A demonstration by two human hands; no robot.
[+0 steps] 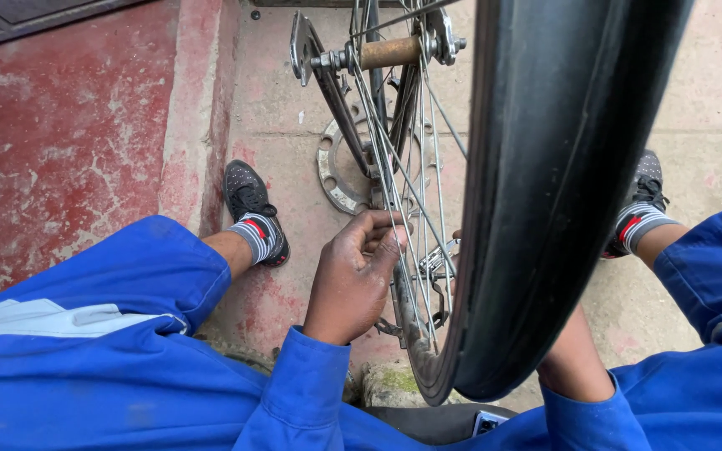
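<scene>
A bicycle wheel with a black tyre point(561, 167) stands upright between my knees, its thin steel spokes point(403, 167) running up to a rusty hub point(390, 52) at the top. My left hand point(353, 276) is at the left side of the wheel, fingers curled and pinched on the spokes near the rim point(411, 334). My right hand is almost wholly hidden behind the tyre; only its wrist and forearm point(574, 363) show below the tyre, so its grip cannot be seen. Both arms wear blue sleeves.
A round metal toothed disc point(333, 179) lies on the concrete under the wheel. My feet in black shoes point(248, 196) and striped socks flank the wheel. A red painted step point(68, 142) rises at the left. A mossy stone point(390, 382) sits below the rim.
</scene>
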